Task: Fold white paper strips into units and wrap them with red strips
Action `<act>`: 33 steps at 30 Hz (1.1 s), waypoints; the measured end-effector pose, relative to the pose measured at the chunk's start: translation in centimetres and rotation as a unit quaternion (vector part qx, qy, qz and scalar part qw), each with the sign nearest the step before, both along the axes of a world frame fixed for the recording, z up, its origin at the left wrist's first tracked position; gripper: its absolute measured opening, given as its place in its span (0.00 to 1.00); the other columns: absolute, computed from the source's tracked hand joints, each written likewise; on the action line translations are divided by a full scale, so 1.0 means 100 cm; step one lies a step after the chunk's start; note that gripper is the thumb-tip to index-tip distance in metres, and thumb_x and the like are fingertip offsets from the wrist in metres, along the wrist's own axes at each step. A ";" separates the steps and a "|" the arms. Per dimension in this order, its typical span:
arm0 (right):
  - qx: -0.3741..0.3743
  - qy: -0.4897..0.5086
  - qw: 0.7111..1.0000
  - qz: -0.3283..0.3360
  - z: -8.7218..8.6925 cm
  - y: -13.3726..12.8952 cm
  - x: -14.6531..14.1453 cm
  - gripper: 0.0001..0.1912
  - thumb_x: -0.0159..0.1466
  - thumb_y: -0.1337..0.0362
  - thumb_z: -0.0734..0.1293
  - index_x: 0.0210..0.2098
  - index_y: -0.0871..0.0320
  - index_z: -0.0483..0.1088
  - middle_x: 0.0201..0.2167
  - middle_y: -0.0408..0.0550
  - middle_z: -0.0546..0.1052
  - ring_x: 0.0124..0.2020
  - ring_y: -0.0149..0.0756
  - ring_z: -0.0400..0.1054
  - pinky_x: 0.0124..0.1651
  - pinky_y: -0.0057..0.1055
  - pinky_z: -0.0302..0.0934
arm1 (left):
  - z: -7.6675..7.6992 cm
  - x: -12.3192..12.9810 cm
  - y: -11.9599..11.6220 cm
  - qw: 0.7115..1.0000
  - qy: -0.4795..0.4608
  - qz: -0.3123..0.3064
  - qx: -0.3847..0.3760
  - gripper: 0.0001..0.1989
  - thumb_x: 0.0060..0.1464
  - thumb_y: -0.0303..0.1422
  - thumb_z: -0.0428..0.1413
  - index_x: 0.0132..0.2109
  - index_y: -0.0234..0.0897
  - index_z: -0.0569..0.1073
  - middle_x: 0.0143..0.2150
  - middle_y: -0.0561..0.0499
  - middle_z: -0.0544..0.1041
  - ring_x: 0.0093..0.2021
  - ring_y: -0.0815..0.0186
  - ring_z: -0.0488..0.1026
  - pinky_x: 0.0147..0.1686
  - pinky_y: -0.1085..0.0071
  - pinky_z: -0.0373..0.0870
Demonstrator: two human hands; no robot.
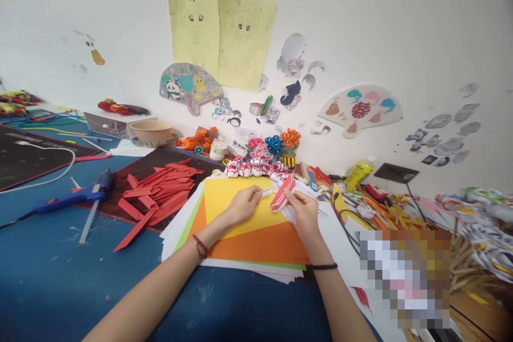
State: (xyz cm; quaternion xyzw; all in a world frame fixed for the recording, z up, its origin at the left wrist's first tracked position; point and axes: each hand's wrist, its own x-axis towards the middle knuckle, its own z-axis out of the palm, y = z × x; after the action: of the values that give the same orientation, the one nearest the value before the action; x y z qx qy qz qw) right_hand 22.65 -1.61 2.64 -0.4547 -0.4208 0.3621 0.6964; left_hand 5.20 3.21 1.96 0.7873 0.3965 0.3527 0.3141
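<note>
My left hand [243, 205] is closed in a pinch on a small white paper strip [266, 191], which points toward the right. Facing it, my right hand [304, 210] grips a folded red-and-white paper piece [282, 194] between thumb and fingers. The two pieces are apart. Both hands are above a stack of coloured paper, with a yellow sheet [220, 192] over an orange sheet [252, 246]. Just behind the hands stands a row of red-and-white folded paper pieces [244, 169].
Red folded strips [160, 192] lie heaped on a dark mat at left, beside a blue glue gun [76, 197]. Paper flowers [274, 145], a bowl [151, 133] and a yellow bottle [359, 173] line the wall. Paper scraps [388, 206] crowd the right side.
</note>
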 end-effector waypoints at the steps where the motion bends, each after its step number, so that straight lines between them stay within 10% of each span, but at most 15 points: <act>1: -0.002 -0.001 1.000 -0.001 0.000 0.000 0.000 0.14 0.50 0.57 0.76 0.25 0.62 0.77 0.22 0.44 0.76 0.23 0.32 0.67 0.27 0.28 0.63 | 0.000 0.000 0.000 1.000 0.008 0.001 0.005 0.13 0.62 0.36 0.44 0.35 0.37 0.69 0.31 0.51 0.77 0.31 0.64 0.71 0.32 0.72 0.61; 20: 0.036 -0.256 0.966 0.023 -0.006 -0.004 -0.020 0.20 0.57 0.53 0.69 0.18 0.60 0.63 0.18 0.40 0.62 0.22 0.28 0.55 0.24 0.25 0.51 | 0.005 0.007 -0.016 0.992 0.046 0.083 0.087 0.06 0.58 0.32 0.50 0.40 0.37 0.71 0.29 0.51 0.78 0.28 0.66 0.73 0.28 0.75 0.58; 33: 0.029 -0.255 0.966 0.017 -0.002 -0.003 -0.015 0.21 0.57 0.52 0.68 0.18 0.59 0.61 0.18 0.38 0.57 0.21 0.27 0.50 0.23 0.25 0.48 | 0.013 0.002 -0.013 0.990 -0.129 -0.052 0.010 0.15 0.59 0.40 0.51 0.40 0.33 0.76 0.32 0.49 0.78 0.27 0.69 0.70 0.28 0.76 0.63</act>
State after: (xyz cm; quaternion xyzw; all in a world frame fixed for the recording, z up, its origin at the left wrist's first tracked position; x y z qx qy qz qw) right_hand 21.13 -1.96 2.47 -0.5045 -0.6026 0.2334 0.5726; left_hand 5.43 1.86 3.29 0.7577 0.3074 0.4387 0.3728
